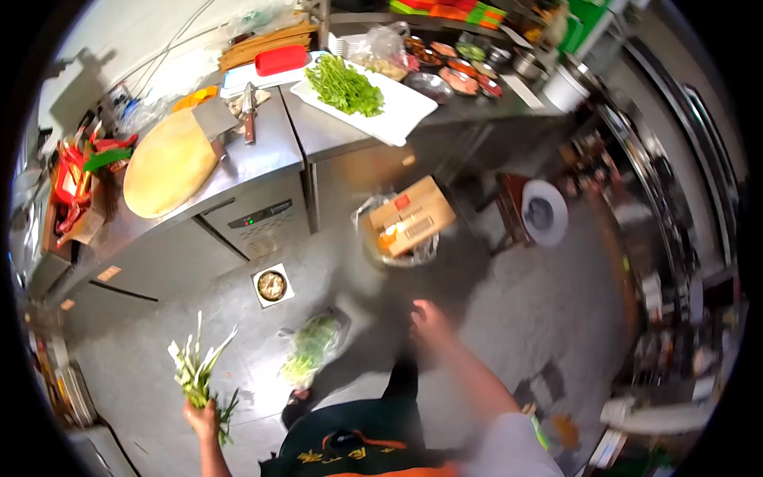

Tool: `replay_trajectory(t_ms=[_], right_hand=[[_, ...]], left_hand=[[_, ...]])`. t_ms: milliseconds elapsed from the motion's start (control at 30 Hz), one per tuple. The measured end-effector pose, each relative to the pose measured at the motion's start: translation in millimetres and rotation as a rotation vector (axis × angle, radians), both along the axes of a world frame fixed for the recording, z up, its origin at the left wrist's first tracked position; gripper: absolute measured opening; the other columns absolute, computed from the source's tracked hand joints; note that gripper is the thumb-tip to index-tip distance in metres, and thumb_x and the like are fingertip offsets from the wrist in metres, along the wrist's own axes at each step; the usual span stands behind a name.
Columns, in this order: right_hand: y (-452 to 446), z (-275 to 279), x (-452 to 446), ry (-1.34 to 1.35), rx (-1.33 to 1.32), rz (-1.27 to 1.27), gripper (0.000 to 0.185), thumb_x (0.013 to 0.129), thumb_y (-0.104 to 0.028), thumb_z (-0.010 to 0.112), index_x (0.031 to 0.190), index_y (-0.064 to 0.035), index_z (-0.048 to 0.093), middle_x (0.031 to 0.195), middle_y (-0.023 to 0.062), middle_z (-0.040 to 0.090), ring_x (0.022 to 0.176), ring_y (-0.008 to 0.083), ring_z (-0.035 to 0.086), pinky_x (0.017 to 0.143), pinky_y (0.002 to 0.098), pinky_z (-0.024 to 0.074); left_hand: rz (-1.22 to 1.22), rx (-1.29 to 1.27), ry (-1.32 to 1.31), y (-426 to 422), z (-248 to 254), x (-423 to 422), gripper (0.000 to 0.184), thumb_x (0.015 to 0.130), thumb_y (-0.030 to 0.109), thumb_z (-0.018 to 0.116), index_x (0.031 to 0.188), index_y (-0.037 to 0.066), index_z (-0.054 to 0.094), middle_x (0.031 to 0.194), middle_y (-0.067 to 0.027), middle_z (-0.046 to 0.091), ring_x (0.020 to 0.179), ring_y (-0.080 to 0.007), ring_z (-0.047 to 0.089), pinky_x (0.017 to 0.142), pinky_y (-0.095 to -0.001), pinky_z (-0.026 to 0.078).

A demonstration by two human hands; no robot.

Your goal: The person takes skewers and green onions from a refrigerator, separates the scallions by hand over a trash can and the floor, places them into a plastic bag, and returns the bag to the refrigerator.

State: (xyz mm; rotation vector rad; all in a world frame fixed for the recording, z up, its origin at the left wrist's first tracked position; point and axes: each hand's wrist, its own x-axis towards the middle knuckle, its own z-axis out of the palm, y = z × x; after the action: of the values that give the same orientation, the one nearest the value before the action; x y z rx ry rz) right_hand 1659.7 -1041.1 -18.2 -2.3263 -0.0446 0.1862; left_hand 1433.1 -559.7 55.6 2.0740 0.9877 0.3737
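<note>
My left hand (203, 417) is closed round a bunch of scallions (195, 370), their white ends pointing up and green tops hanging below the fist. On the floor to the right of it lies a clear plastic bag of leafy greens (312, 348), close to my foot. My right hand (430, 323) hangs over the floor, a bit blurred, fingers loosely bent and apart with nothing visible in them. Beyond that hand, a cardboard box (413, 215) sits on top of a bin lined with a plastic bag (373, 238).
Along the steel counter are a round cutting board (171, 167), a cleaver (214, 119), a knife (249, 119) and a white tray (401, 115) of greens. Red peppers (71, 179) fill a box at left. A stool (513, 208) bears a white bowl (547, 213). A floor drain (273, 286) lies ahead.
</note>
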Motion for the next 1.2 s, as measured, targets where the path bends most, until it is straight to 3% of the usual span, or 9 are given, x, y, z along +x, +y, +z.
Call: replay_trajectory(t_ms=[167, 400, 500, 600, 733, 800, 933, 1067, 1200], right_hand=[[-62.0, -121.1, 242.6, 0.098, -0.778, 0.332, 0.038, 0.072, -0.023, 0.057, 0.108, -0.0097, 0.052, 0.113, 0.0104, 0.051, 0.109, 0.0277, 0.044, 0.089, 0.0389, 0.0364], [-108.5, -274.2, 380.9, -0.102, -0.985, 0.476, 0.044, 0.081, -0.022, 0.044, 0.124, -0.0141, 0.036, 0.131, 0.0071, 0.030, 0.124, 0.0238, 0.023, 0.104, 0.0420, 0.0125], [-96.6, -232.8, 393.7, 0.150, -1.170, 0.637, 0.061, 0.072, -0.029, 0.060, 0.125, -0.0156, 0.034, 0.134, 0.0058, 0.029, 0.124, 0.0238, 0.024, 0.104, 0.0432, 0.0081], [-113.1, -217.5, 392.3, 0.192, -1.029, 0.810, 0.071, 0.063, -0.033, 0.070, 0.123, -0.0142, 0.038, 0.123, 0.0113, 0.044, 0.119, 0.0268, 0.035, 0.098, 0.0427, 0.0238], [-174.0, -135.9, 347.0, 0.116, -0.833, 0.428, 0.066, 0.066, -0.029, 0.069, 0.122, -0.0126, 0.040, 0.124, 0.0163, 0.042, 0.115, 0.0323, 0.038, 0.094, 0.0418, 0.0310], [-245.0, -139.4, 328.7, -0.052, -0.929, 0.269, 0.070, 0.071, -0.045, 0.061, 0.123, -0.0051, 0.039, 0.123, 0.0205, 0.041, 0.115, 0.0353, 0.037, 0.094, 0.0378, 0.0307], [-291.0, -102.7, 316.4, 0.130, -0.594, 0.001, 0.078, 0.069, -0.043, 0.064, 0.124, 0.0031, 0.034, 0.122, 0.0238, 0.042, 0.113, 0.0325, 0.041, 0.094, 0.0358, 0.0316], [-332.1, -177.3, 336.3, 0.386, -0.368, -0.181, 0.092, 0.061, -0.042, 0.072, 0.127, 0.0053, 0.029, 0.125, 0.0209, 0.040, 0.114, 0.0293, 0.040, 0.094, 0.0355, 0.0321], [-385.0, -334.4, 357.2, 0.405, -0.419, -0.375, 0.090, 0.060, -0.039, 0.073, 0.126, 0.0058, 0.031, 0.122, 0.0178, 0.044, 0.109, 0.0291, 0.044, 0.091, 0.0359, 0.0337]], left_hand=[[0.284, 0.236, 0.279, -134.4, -30.5, 7.2, 0.022, 0.054, 0.005, 0.058, 0.074, -0.005, 0.053, 0.058, -0.0142, 0.053, 0.053, -0.0219, 0.050, 0.054, -0.0344, 0.042], [0.306, 0.242, 0.790, -280.3, -41.0, 74.7, 0.030, 0.061, 0.025, 0.070, 0.075, 0.001, 0.061, 0.066, -0.0152, 0.062, 0.059, -0.0257, 0.061, 0.055, -0.0365, 0.046], [0.319, 0.171, 0.520, -303.3, -65.9, 88.4, 0.021, 0.054, 0.010, 0.060, 0.070, -0.001, 0.055, 0.055, -0.0138, 0.054, 0.048, -0.0217, 0.051, 0.051, -0.0335, 0.041], [0.292, 0.177, 0.544, -315.7, -76.7, 84.1, 0.021, 0.055, 0.013, 0.064, 0.069, 0.000, 0.056, 0.056, -0.0150, 0.054, 0.050, -0.0287, 0.053, 0.051, -0.0353, 0.042], [0.290, 0.075, 0.522, -318.8, -80.9, 79.2, 0.021, 0.055, 0.012, 0.066, 0.071, 0.001, 0.058, 0.065, -0.0158, 0.058, 0.060, -0.0322, 0.056, 0.055, -0.0363, 0.044], [0.294, 0.044, 0.452, -318.3, -89.4, 84.2, 0.024, 0.053, 0.010, 0.067, 0.073, 0.001, 0.058, 0.065, -0.0147, 0.058, 0.059, -0.0305, 0.057, 0.056, -0.0355, 0.045], [0.387, -0.202, 0.279, -321.2, -157.7, 99.0, 0.020, 0.055, 0.006, 0.064, 0.073, -0.001, 0.056, 0.060, -0.0077, 0.057, 0.053, -0.0144, 0.052, 0.052, -0.0297, 0.043], [0.345, -0.372, 0.068, -328.9, -213.2, 182.6, 0.016, 0.059, 0.003, 0.062, 0.073, -0.001, 0.055, 0.062, -0.0026, 0.055, 0.055, -0.0105, 0.050, 0.052, -0.0268, 0.042], [0.365, -0.498, -0.085, -349.9, -311.4, 230.5, 0.011, 0.062, 0.001, 0.060, 0.072, 0.001, 0.054, 0.063, 0.0009, 0.053, 0.056, -0.0082, 0.048, 0.051, -0.0239, 0.040]])
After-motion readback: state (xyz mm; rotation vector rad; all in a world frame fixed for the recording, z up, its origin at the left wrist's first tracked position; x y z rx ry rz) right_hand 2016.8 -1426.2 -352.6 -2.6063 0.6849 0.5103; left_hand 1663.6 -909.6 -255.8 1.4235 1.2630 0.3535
